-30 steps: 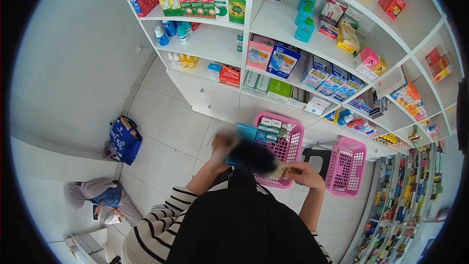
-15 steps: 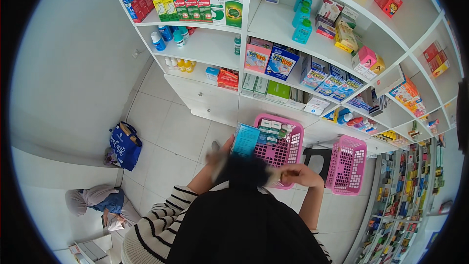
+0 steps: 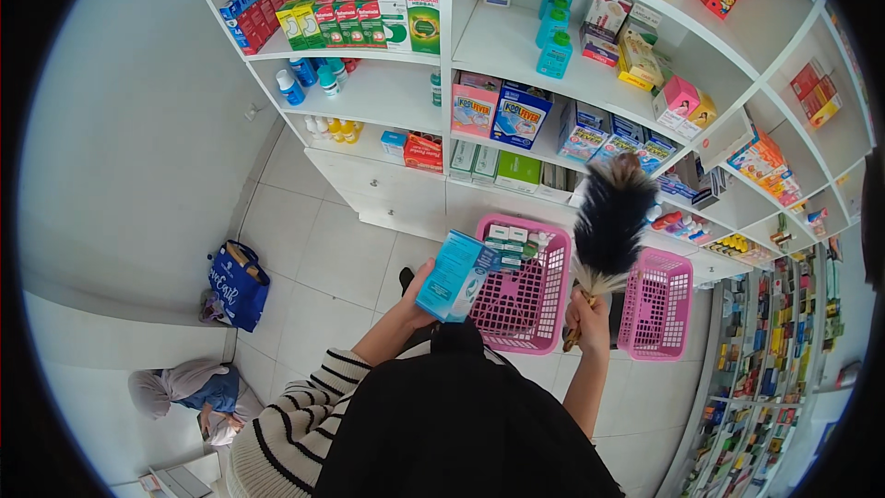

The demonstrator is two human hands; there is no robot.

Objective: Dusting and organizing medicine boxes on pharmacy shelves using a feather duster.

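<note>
My left hand (image 3: 412,300) is closed on a light blue carton (image 3: 452,278), which it holds tilted beside the near pink basket. In my right hand (image 3: 590,315) is the handle of a feather duster (image 3: 608,226). Its black plume points up toward the shelves, pale at the base, and covers part of the lower shelf edge. Between my hands stands the pink basket (image 3: 521,337), with several small green and white boxes (image 3: 507,242) and small bottles in its far part.
A second pink basket (image 3: 656,346) stands at the right on something dark. White shelves (image 3: 387,83) with medicine boxes and bottles rise ahead, with drawers (image 3: 369,186) below. A blue bag (image 3: 241,281) lies on the floor at left. Another person (image 3: 207,397) sits at lower left.
The feather duster has swung from in front of the light blue carton out to the right, its plume now raised. The carton is now tilted and nearer to me, more of its face showing.
</note>
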